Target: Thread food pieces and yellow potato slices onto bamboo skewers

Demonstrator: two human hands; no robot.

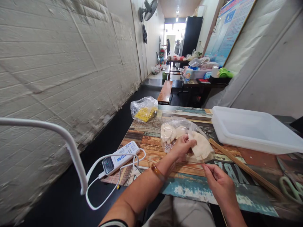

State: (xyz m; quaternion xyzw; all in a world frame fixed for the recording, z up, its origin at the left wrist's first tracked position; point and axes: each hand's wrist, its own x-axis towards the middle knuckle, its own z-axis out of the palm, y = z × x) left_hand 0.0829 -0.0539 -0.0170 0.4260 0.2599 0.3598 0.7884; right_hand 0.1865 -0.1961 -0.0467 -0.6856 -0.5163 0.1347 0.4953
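Observation:
My left hand (182, 147) pinches a pale, flat, floppy sheet of food (200, 145) by its left edge. Between the thumb and fingers of my right hand (220, 180) is a thin bamboo skewer (203, 160), its upper end at the sheet's lower edge. I cannot tell how far it has gone in. Behind the sheet lies an open clear plastic bag (187, 123) with more pale pieces (168, 132) in it. A bundle of bamboo skewers (243, 167) rests on the table to the right of my hands.
A white plastic tub (217, 135) stands at the back right of the patterned table (151, 138). Scissors (290, 186) lie near the right edge. At left are a power bank (121, 157) with a white cable and a bag with yellow contents (146, 112). A bench (165, 91) stands beyond.

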